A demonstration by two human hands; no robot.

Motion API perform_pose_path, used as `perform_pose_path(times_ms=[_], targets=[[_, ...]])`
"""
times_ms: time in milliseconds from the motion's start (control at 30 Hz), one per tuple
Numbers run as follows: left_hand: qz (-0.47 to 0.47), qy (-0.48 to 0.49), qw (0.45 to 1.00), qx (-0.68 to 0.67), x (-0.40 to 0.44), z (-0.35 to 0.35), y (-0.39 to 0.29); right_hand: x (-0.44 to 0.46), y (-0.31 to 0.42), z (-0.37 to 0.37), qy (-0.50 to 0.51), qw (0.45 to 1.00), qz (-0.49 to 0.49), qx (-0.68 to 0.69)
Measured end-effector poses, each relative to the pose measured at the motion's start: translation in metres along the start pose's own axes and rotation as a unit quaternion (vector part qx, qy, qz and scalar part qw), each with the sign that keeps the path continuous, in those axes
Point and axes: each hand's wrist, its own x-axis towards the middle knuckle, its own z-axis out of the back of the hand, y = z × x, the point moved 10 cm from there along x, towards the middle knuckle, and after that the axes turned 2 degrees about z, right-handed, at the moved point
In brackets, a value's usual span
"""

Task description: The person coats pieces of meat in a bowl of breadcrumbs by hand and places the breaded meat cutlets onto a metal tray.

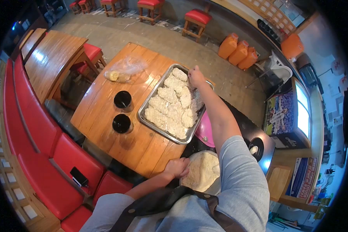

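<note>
A metal tray (162,136) holds several pale breaded pieces (168,110) laid close together. My right hand (197,77) is at the tray's far right corner, its fingers closed and pointing down beside the breaded pieces. What those fingers hold, if anything, is hidden. Nearer to me stands a round bowl (214,190) of beige breading crumbs (200,172). My left hand (177,168) is closed on the left rim of this bowl, with its fingertips partly out of sight.
Two dark-topped cups (122,100) and a clear plastic bag (129,69) with something yellowish are on the wooden table (92,112). A pink round item (207,131) lies beside the tray. Red bench seats (75,156) run along the left; orange jugs (239,52) stand beyond.
</note>
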Motion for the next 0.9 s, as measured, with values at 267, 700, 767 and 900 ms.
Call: perform_pose_path(times_ms=[267,700,767,900], targets=[[-0.004,0.002,1.0,0.007,-0.002,0.002,-0.003,-0.035,0.024,0.034,-0.061,0.995,0.073,0.024],[0.001,-0.007,1.0,0.012,0.0,0.002,-0.002,-0.027,0.044,-0.015,-0.003,0.986,0.117,0.117],[0.004,-0.007,1.0,0.011,0.0,0.0,-0.001,-0.03,0.047,-0.009,-0.011,0.988,0.115,0.106],[0.014,-0.002,1.0,0.026,0.001,0.001,-0.001,-0.031,0.044,0.001,-0.044,0.987,0.085,0.126]])
